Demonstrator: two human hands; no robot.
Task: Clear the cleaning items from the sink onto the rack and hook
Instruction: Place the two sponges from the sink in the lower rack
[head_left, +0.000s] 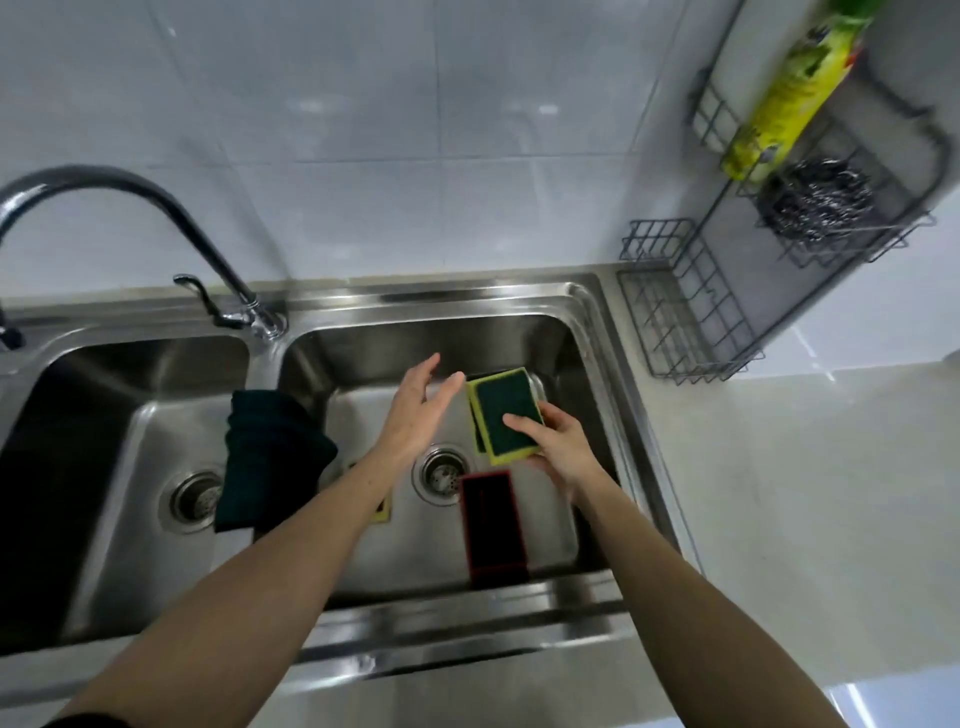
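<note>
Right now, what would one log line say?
right hand holds sponge | left hand open | red sponge, cloth in sink

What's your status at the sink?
Right hand holding sponge. Left hand open. Red sponge and cloth still in sink.

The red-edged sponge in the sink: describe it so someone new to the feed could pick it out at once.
Start at the right basin of the steel double sink. On its floor, just right of the round drain and against the near wall, lies the red-edged sponge, untouched. Its dark face and red border set it apart from the yellow-and-green sponges gripped in the right hand.
</note>
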